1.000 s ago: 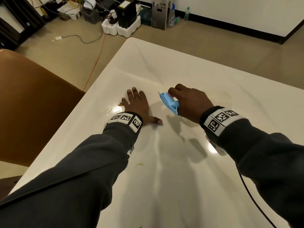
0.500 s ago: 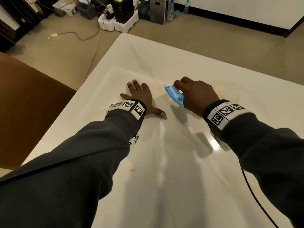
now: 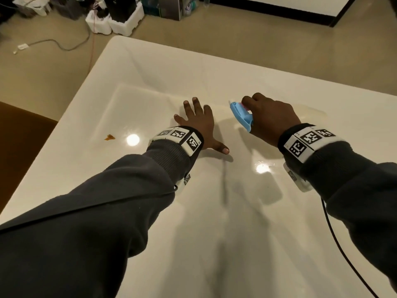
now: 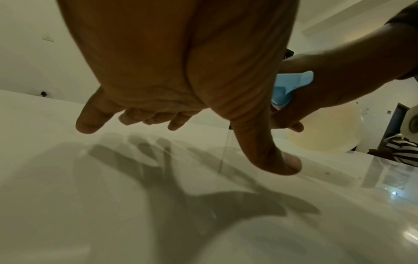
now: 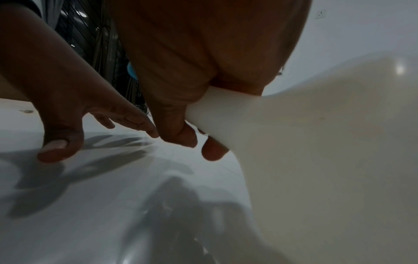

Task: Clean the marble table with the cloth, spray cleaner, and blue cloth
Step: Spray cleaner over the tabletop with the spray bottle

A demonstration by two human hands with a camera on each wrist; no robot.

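While held in right hand (image 3: 271, 119), spray bottle (image 5: 305, 160) noted tilted above table (image 3: 214, 233): fingers curled round white neck, blue trigger head (image 3: 241, 116) projecting toward left hand (image 3: 199, 123). Index finger seen over top of trigger head; whether pressing trigger, cannot tell. Left hand recorded just beside bottle, fingers straight and spread, thumb (image 4: 278, 160) stretched toward right hand, nothing gripped. Contact with table: wrist view shows palm raised and shadow (image 4: 181, 187) beneath; fingertip contact cannot be confirmed. Small brown stain (image 3: 109, 137) observed on glossy surface, left of left hand, near table edge. Two bright light reflections logged on surface. Dark sleeves and marker wristbands (image 3: 178, 136) on both arms. Cloths not located in any view. Brown chair (image 3: 19, 134) beside table; foam boxes (image 3: 120, 20) and cables on floor beyond.
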